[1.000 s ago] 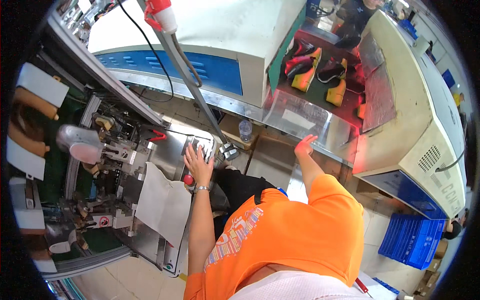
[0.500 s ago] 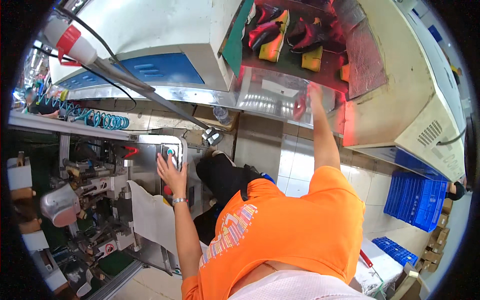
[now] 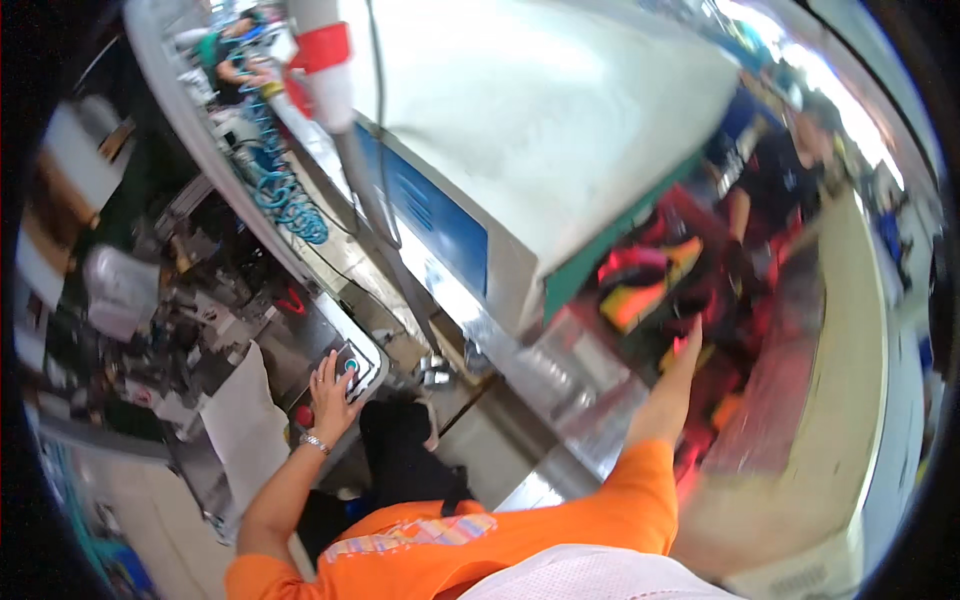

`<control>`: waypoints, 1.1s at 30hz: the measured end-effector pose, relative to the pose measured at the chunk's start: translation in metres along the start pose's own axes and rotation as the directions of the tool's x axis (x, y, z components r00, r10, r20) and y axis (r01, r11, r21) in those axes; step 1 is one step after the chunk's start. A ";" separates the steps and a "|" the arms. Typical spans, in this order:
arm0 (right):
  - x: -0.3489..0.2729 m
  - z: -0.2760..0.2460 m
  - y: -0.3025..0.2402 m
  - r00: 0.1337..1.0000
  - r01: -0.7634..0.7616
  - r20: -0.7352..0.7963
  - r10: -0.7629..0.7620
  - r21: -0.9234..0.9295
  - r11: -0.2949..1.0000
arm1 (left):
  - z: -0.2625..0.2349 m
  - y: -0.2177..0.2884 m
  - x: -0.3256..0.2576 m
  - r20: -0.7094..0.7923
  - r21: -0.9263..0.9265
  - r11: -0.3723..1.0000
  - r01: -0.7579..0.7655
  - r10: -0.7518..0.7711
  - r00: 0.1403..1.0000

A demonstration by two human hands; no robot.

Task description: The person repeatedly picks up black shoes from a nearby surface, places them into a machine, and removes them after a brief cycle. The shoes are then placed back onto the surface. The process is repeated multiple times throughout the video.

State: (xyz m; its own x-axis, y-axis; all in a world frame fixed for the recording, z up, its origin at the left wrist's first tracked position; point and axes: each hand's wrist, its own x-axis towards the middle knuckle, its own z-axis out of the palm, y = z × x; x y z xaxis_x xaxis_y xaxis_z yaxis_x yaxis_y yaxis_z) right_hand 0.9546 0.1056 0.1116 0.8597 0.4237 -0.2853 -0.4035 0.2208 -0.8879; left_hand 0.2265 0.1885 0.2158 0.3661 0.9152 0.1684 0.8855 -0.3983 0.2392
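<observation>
My left hand (image 3: 333, 396) rests on the corner of a metal machine panel, its fingers spread beside a green button (image 3: 351, 367). A red button (image 3: 304, 416) is close to its wrist. My right hand (image 3: 688, 346) reaches into the red-lit opening of a conveyor machine, among dark shoe uppers on yellow lasts. Nearest beyond it is a shoe upper on a yellow last (image 3: 640, 300). Motion and red glare smear the right fingers, so whether they touch or grip a shoe does not show.
Across the conveyor stands another person (image 3: 780, 185), arm reaching toward the shoes. A grey pole (image 3: 385, 235) slants down between the machines. Coiled blue air hose (image 3: 285, 205) hangs at the left. The white machine housing (image 3: 560, 110) and beige housing (image 3: 800, 480) flank the opening.
The view has swung toward the right, bringing the person across the conveyor into sight. My right hand has moved from the metal ledge in among the shoes. My left hand stays by the green button.
</observation>
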 end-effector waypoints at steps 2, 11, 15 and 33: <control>0.036 -0.026 -0.006 0.983 0.000 -0.181 0.011 0.062 0.998 | 0.004 0.000 0.008 0.013 -0.018 0.999 -0.043 0.043 0.999; -0.123 0.044 -0.098 0.941 0.210 0.255 -0.223 0.079 0.975 | 0.005 -0.009 -0.011 0.022 -0.003 0.999 0.038 -0.038 0.999; -0.288 0.055 -0.149 0.806 0.246 0.488 -0.335 0.238 0.939 | 0.008 0.036 0.009 -0.136 -0.245 0.969 -0.022 -0.012 0.991; -0.528 0.283 -0.029 -0.049 -0.420 0.987 0.155 -0.161 0.893 | -0.168 0.073 -0.033 -0.073 -0.846 -0.477 -0.239 -0.342 0.937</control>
State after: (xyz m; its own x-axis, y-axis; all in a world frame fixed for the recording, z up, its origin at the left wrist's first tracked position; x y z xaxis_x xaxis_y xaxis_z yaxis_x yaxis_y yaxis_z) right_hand 0.4236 0.1242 0.3904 -0.4138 0.8803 0.2321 -0.6709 -0.1225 -0.7313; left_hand 0.2309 0.1185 0.3880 0.0195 0.9892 0.1455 -0.7517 -0.0814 0.6545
